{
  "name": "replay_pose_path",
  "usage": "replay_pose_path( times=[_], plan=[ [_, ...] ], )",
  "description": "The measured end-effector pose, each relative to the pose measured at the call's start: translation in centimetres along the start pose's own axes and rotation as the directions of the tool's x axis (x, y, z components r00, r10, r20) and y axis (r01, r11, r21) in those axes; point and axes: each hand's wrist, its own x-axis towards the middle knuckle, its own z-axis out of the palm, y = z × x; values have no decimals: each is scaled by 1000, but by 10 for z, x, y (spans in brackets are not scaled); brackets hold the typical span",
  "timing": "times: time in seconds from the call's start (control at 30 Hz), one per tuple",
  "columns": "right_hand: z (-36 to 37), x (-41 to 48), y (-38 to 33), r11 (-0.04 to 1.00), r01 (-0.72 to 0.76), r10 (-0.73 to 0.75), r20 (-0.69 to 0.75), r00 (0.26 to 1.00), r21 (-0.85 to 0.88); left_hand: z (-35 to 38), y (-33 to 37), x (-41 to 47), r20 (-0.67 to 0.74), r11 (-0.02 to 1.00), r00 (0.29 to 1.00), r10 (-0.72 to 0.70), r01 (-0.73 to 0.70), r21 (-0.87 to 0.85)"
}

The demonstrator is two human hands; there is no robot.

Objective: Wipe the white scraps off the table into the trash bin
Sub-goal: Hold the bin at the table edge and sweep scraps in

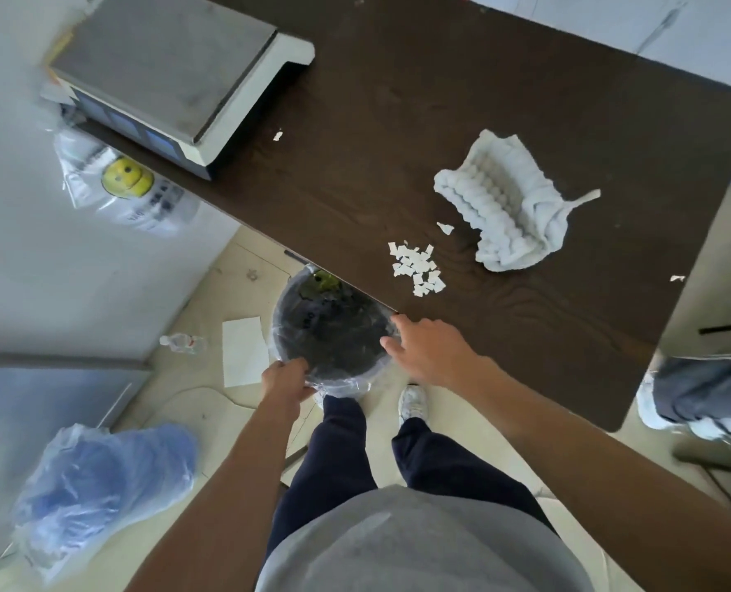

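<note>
— White scraps (417, 269), heaped by the near edge of the surface (397, 100), close to the trash bin (333, 339). Handling?
— Featherlight, flimsy, prone to scatter; better swept with the soft cloth (509, 207), bunched. Left hand (284, 380) fingers curled on bin rim; right hand (430, 350) fingers spread, holding nothing.

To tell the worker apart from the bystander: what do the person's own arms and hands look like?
Left arm and right arm are bare along all that shows, no sleeves on them. The left hand and right hand wear no gloves; no watch, ring or band shows. The person wears a grey top.
</note>
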Motion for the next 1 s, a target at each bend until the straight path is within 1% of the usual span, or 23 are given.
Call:
replay_pose_path(
  times=[0.07, 0.13, 0.2, 0.23, 0.3, 0.37, 0.43, 0.57, 0.63, 0.7, 0.73, 0.8, 0.87, 0.93, 1.0],
  plan=[
    [-12, -2, 1, 998, 60, -60, -51, 997, -3, 3, 2, -1, 7, 1000, 1000, 6, -6, -8],
    [-25, -2, 1, 991, 125, -118, -120, 986, 55, 6, 5, -2, 8, 1000, 1000, 15, -15, -3],
    [-42, -1, 0, 975, 189, -151, -269, 951, 121, 8, 8, -4, 1, 999, 1000, 22, -22, 25],
    [-53, 1, 0, 969, 215, -157, -361, 919, 126, 9, 9, -4, 2, 999, 1000, 25, -25, 43],
    [-76, 7, 5, 970, 227, -158, -494, 855, 82, 10, 11, -3, 6, 997, 1000, 28, -28, 77],
    [-98, 17, 16, 984, 178, -135, -541, 830, 27, 11, 12, -4, 6, 995, 999, 33, -34, 96],
    [-116, 27, 32, 997, 80, -65, -548, 834, 3, 12, 13, -6, 8, 992, 999, 41, -42, 118],
    [-140, 38, 70, 988, -155, 112, -600, 792, -20, 13, 12, -8, 22, 988, 998, 66, -69, 137],
    [-144, 40, 88, 960, -277, 252, -539, 804, 35, 12, 12, -9, 31, 988, 997, 75, -78, 130],
    [-140, 41, 104, 926, -365, 368, -436, 821, 93, 11, 12, -11, 42, 989, 996, 81, -85, 121],
    [-136, 40, 111, 915, -384, 400, -385, 832, 121, 11, 12, -11, 44, 989, 995, 85, -89, 117],
    [-126, 40, 121, 913, -376, 408, -313, 857, 161, 10, 11, -12, 46, 988, 995, 91, -96, 124],
    [-119, 40, 127, 922, -349, 387, -331, 861, 169, 8, 11, -13, 50, 985, 994, 97, -104, 141],
    [-120, 41, 129, 921, -339, 388, -364, 847, 193, 7, 12, -13, 54, 981, 993, 102, -109, 158],
    [-122, 42, 129, 921, -336, 388, -366, 846, 198, 5, 11, -13, 54, 977, 993, 105, -113, 180]
  ],
)
